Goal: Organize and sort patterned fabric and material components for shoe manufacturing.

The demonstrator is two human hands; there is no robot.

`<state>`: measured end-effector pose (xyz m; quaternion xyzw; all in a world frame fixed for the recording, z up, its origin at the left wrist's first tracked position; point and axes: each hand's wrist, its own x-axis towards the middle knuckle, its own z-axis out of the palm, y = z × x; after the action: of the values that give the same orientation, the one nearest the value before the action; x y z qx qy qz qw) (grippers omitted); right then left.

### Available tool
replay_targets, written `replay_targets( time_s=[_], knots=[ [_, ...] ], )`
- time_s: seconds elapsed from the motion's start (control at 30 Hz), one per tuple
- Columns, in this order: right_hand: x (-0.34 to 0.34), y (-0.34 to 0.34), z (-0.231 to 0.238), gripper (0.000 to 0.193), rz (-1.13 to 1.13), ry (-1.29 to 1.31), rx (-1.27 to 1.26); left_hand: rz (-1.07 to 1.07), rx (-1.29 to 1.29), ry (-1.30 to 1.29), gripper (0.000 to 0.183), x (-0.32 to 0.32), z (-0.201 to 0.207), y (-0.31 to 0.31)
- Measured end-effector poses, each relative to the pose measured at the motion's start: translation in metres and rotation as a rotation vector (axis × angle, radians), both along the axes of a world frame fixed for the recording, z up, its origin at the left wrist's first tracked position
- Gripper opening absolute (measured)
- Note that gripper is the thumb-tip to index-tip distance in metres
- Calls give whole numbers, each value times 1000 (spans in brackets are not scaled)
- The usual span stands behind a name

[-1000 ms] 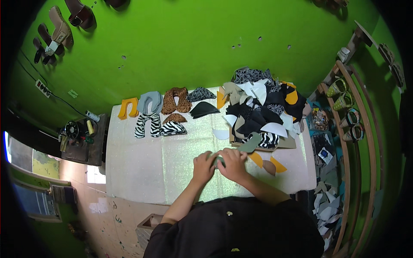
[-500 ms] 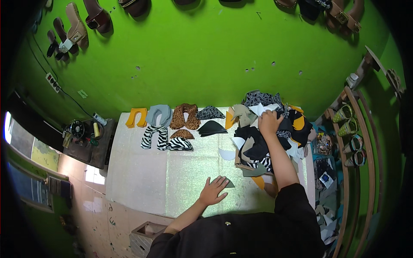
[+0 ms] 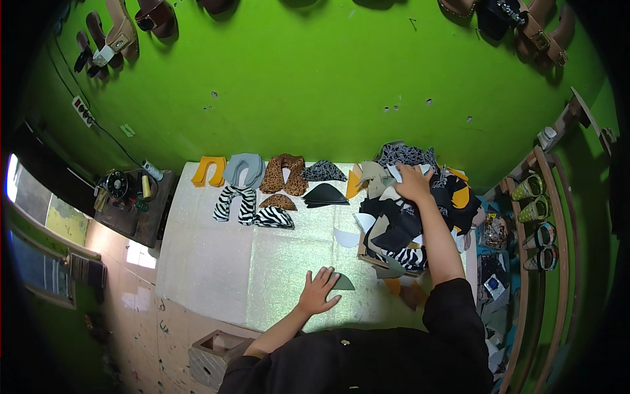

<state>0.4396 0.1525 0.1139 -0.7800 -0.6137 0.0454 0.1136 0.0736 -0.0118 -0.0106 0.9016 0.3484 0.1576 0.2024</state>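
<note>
My left hand lies flat on the table with its fingers spread, the fingertips at the edge of a dark green half-round cut piece. Over a heaped pile of scraps, my right hand reaches with its fingers apart, touching the top near a white piece. Black pieces, zebra-striped pieces and yellow pieces show in that pile. Its fingertips are partly hidden among the scraps, and I see nothing clearly gripped.
Sorted stacks line the table's far side: yellow, grey, leopard-print, zebra-striped and black. A wooden rack with green sandals stands at right. A wooden box sits by the near left edge.
My right hand has shifted slightly over the top of the pile, and scraps there have moved. My left hand has drawn back a little, uncovering more of the green piece. The view has tilted slightly.
</note>
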Motion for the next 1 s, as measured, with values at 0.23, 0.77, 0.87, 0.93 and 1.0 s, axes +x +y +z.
replay_targets(
  time_s=[0.23,0.77,0.87,0.93,1.0],
  knots=[
    [-17,-26,1,24,97,-53,44,64,-57,-35,67,-1,-3,2],
    [-4,-4,27,58,23,176,243,69,-81,-72,65,-2,-2,3],
    [-2,5,8,70,-89,121,150,79,-92,-87,65,-1,-1,2],
    [-2,1,-4,58,-66,51,94,88,-102,-92,65,0,-1,3],
    [-5,-12,2,46,29,99,92,123,-107,-103,64,-2,-1,1]
  ],
)
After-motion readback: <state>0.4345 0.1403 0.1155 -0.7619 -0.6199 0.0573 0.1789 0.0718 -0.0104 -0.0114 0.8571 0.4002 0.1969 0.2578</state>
